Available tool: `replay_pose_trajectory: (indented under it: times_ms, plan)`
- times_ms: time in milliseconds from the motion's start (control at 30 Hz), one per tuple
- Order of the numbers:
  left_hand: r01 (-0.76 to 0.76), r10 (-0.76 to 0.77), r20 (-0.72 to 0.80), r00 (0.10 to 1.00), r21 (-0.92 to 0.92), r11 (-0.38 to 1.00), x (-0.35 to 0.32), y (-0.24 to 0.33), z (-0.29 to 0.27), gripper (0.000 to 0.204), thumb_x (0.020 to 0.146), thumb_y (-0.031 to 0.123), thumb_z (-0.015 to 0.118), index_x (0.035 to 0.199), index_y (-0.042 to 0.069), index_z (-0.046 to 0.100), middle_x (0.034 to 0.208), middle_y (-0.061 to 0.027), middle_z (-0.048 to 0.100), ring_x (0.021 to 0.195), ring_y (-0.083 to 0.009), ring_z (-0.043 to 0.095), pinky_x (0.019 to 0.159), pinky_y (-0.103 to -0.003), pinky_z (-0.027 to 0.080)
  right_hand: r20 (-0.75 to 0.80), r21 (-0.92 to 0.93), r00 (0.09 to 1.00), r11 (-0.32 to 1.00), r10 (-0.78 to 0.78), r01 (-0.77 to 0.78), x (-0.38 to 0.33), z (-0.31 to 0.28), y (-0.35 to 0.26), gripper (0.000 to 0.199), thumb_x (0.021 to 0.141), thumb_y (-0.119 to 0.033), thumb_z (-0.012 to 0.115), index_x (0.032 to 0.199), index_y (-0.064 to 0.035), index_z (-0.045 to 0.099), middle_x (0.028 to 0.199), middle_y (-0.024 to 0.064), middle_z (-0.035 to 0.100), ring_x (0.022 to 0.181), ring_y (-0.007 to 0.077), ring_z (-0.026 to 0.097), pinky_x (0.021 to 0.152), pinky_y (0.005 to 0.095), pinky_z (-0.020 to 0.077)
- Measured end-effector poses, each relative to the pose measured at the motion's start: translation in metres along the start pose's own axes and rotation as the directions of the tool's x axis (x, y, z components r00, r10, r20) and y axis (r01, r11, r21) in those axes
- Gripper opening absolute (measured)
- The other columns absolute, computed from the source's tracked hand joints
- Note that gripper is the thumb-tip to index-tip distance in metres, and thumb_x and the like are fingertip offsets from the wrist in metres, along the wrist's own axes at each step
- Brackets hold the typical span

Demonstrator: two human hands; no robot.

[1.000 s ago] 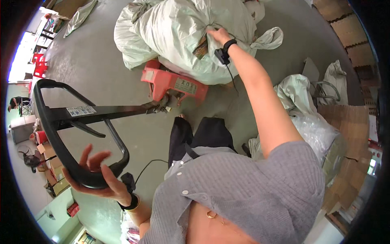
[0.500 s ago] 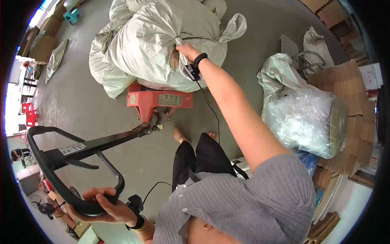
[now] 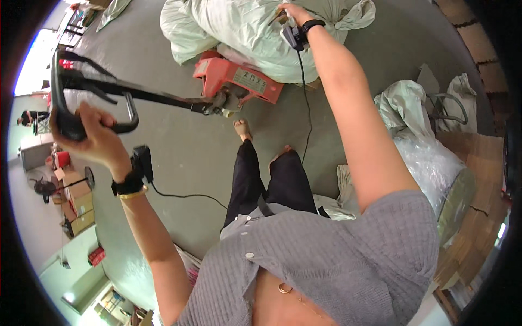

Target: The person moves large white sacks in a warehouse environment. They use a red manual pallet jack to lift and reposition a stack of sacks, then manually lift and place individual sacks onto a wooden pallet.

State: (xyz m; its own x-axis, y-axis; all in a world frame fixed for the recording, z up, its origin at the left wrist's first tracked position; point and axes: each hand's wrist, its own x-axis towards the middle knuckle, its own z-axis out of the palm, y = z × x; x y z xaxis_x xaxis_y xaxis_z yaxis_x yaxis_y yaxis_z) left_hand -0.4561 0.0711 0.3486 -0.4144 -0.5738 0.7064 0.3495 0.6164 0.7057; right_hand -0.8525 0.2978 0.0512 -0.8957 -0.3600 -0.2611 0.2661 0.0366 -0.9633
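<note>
My left hand (image 3: 93, 136) is closed round the black loop handle (image 3: 66, 111) of a red pallet jack (image 3: 239, 80), with that arm stretched out to the left. From the handle a long black bar (image 3: 157, 96) slopes to the jack's red body, near my feet. Large white woven sacks (image 3: 239, 24) are piled on the jack. My right hand (image 3: 298, 13) reaches far forward, its fingers closed on gathered sack cloth at the top edge of the view. The fingertips are partly cut off there. Each wrist wears a black band with a small cabled device.
Clear plastic-wrapped goods (image 3: 421, 163) and flattened cardboard (image 3: 473, 179) stand close on my right, beside a white sack (image 3: 402, 100). A thin cable (image 3: 307, 108) hangs from my right wrist near my legs. Far left are a fan (image 3: 46, 187) and boxes (image 3: 81, 204).
The jack's handle has swung forward, with my left hand still on it and that arm now straighter. The red body sits at more of a slant. My right hand keeps its hold on the sack.
</note>
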Motion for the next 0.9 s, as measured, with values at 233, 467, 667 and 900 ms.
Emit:
replay_pose_trajectory:
  times_ms: [233,467,667,900]
  plan:
    - [-0.049,0.050,0.018,0.999,-0.030,0.998,0.006,-0.007,-0.003,0.043,0.073,-0.003,0.050,0.109,0.008,0.031,0.052,-0.0044,0.044,0.036,-0.0097,0.040,0.032,-0.021,0.033,-0.124,-0.232,0.991,0.972,-0.057,0.027,-0.044,-0.002,-0.014,0.024,0.067,-0.023,0.053,0.067,0.0007,0.055,0.064,0.0097,0.055,0.051,0.0182,0.047,0.048,0.0313,0.0379]
    - [0.011,-0.011,-0.037,0.999,-0.003,1.000,0.000,0.004,-0.001,0.043,0.073,-0.003,0.049,0.111,0.008,0.031,0.052,-0.0037,0.042,0.035,-0.0089,0.038,0.032,-0.021,0.032,0.075,0.027,0.990,0.992,0.119,-0.122,-0.134,-0.001,0.004,0.019,0.071,-0.022,0.050,0.066,-0.0039,0.052,0.061,0.0052,0.052,0.052,0.0166,0.049,0.050,0.0293,0.0402]
    - [0.065,-0.063,-0.080,0.995,0.023,0.998,-0.001,0.011,-0.003,0.042,0.075,0.002,0.054,0.112,0.009,0.035,0.054,-0.0002,0.039,0.039,-0.0053,0.034,0.034,-0.018,0.028,0.095,0.077,0.995,0.996,0.040,-0.048,-0.127,-0.009,-0.001,0.020,0.074,-0.022,0.049,0.066,-0.0037,0.053,0.060,0.0050,0.053,0.050,0.0142,0.049,0.048,0.0264,0.0397]
    - [0.021,-0.018,-0.037,0.999,0.056,0.998,-0.003,0.011,-0.004,0.041,0.076,0.000,0.048,0.113,0.008,0.033,0.055,-0.0027,0.041,0.039,-0.0065,0.032,0.034,-0.019,0.029,-0.042,0.144,0.990,0.981,0.136,-0.129,-0.092,0.009,-0.041,0.020,0.065,-0.019,0.056,0.066,0.0008,0.055,0.060,0.0083,0.054,0.051,0.0184,0.050,0.049,0.0312,0.0401]
